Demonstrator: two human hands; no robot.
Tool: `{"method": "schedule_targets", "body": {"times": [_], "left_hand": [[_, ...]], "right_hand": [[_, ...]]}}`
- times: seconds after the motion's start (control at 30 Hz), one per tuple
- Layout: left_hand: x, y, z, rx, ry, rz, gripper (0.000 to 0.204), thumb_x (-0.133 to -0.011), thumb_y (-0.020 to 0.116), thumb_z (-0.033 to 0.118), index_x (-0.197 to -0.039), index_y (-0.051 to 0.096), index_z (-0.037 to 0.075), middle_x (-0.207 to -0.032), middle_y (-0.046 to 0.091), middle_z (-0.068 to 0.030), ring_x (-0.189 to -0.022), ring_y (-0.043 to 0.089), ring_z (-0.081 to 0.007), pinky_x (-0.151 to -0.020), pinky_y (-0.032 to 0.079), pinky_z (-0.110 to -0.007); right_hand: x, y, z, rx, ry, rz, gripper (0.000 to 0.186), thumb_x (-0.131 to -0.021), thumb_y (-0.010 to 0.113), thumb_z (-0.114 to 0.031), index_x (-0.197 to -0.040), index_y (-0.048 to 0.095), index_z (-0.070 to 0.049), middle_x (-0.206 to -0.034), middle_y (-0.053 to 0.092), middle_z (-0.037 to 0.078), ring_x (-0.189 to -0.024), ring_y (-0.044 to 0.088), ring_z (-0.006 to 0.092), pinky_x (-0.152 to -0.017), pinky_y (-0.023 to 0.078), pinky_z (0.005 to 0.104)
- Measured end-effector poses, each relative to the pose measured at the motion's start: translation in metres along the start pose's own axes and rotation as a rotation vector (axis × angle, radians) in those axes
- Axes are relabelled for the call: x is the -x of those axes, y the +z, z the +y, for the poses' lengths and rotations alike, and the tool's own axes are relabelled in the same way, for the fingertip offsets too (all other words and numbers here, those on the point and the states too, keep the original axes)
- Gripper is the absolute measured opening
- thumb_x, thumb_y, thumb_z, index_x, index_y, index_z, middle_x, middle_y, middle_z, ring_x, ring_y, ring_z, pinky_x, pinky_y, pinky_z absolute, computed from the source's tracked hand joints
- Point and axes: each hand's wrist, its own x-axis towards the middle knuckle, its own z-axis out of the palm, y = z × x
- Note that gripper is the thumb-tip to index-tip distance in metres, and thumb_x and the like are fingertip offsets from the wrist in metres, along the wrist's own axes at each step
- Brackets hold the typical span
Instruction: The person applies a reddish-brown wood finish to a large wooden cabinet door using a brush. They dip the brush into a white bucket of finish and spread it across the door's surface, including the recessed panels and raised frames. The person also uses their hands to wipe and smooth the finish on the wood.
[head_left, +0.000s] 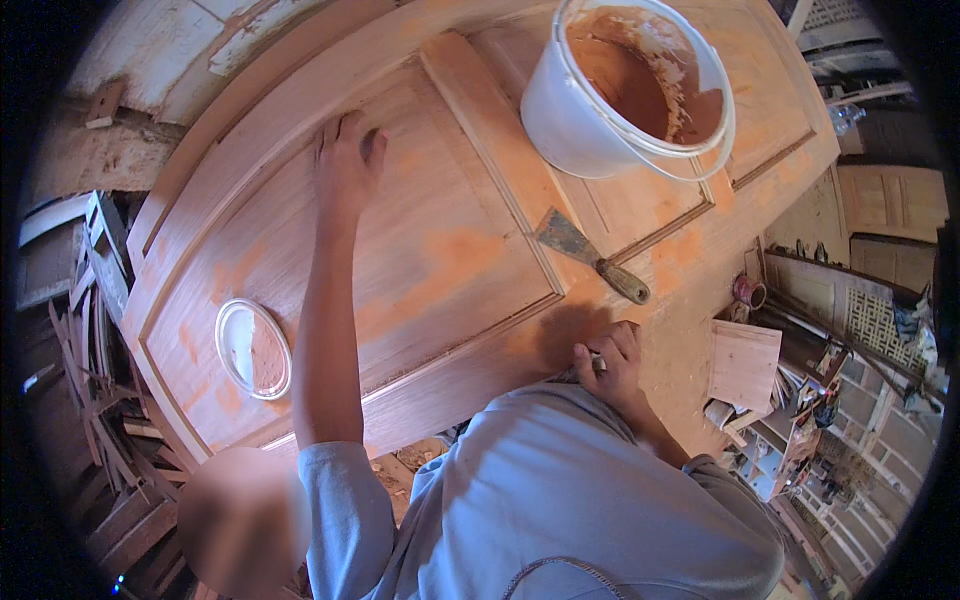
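**Rubbing filler patches on the door panel**

The left hand (347, 160) is pressing flat and open on the wooden door (440, 250), steadying it. The right hand (607, 362) is gripping a small pad, apparently sandpaper (585, 368), at the door's near edge. The putty knife (590, 255) and bucket (625, 85) are lying beyond it, the lid (252, 348) to its left. Best practice: rub along the grain, lightly.

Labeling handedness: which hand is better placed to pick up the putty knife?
Right, probably. The right hand sits just below the putty knife handle, though it already grips something small. The left hand rests flat, farther away.
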Motion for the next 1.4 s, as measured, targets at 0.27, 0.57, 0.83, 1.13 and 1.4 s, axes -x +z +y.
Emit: {"method": "schedule_targets", "body": {"times": [0.27, 0.57, 0.83, 1.13, 1.4], "left_hand": [[-0.027, 0.039, 0.003, -0.101, 0.089, 0.089, 0.04, -0.091, 0.068, 0.034, -0.115, 0.067, 0.003, -0.119, 0.063, -0.0233, -0.108, 0.06, -0.0431, -0.096, 0.048, -0.052], [-0.037, 0.033, 0.002, -0.032, -0.052, -0.039, 0.051, -0.093, 0.065, 0.041, -0.132, 0.059, 0.009, -0.13, 0.058, -0.0199, -0.118, 0.056, -0.0407, -0.1, 0.047, -0.051], [0.142, -0.074, 0.051, 0.393, -0.17, 0.27, 0.052, -0.089, 0.07, 0.014, -0.135, 0.052, 0.0, -0.132, 0.057, -0.0188, -0.125, 0.053, -0.0336, -0.104, 0.044, -0.044], [0.348, -0.167, 0.034, 0.143, -0.775, 0.563, 0.033, -0.094, 0.065, 0.008, -0.125, 0.059, 0.0, -0.114, 0.066, -0.0139, -0.107, 0.064, -0.0236, -0.093, 0.05, -0.035], [0.413, -0.23, -0.052, 0.279, -1.114, 1.074, 0.028, -0.101, 0.058, 0.016, -0.121, 0.059, -0.002, -0.111, 0.066, -0.0114, -0.101, 0.062, -0.0187, -0.092, 0.049, -0.032]], "right_hand": [[0.01, 0.002, 0.002, 0.01, 0.048, 0.005, 0.015, -0.08, 0.074, -0.009, -0.082, 0.059, -0.008, -0.082, 0.058, 0.008, -0.078, 0.055, 0.0291, -0.076, 0.041, 0.0419], [0.006, 0.008, 0.005, 0.013, 0.072, -0.017, 0.016, -0.078, 0.076, -0.01, -0.084, 0.061, -0.008, -0.085, 0.06, 0.009, -0.085, 0.058, 0.0319, -0.08, 0.042, 0.0442], [0.006, 0.022, 0.011, -0.027, 0.028, -0.07, 0.013, -0.089, 0.067, -0.015, -0.1, 0.066, -0.008, -0.107, 0.066, 0.015, -0.101, 0.059, 0.0361, -0.093, 0.043, 0.0491], [0.0, 0.043, 0.022, 0.229, -0.109, -0.167, 0.024, -0.098, 0.059, -0.024, -0.11, 0.067, -0.005, -0.117, 0.067, 0.017, -0.102, 0.059, 0.0396, -0.09, 0.044, 0.048], [0.006, 0.054, 0.02, 0.387, -0.101, -0.124, 0.032, -0.098, 0.059, -0.03, -0.112, 0.067, -0.002, -0.117, 0.066, 0.019, -0.103, 0.058, 0.0415, -0.093, 0.042, 0.0499]]}}
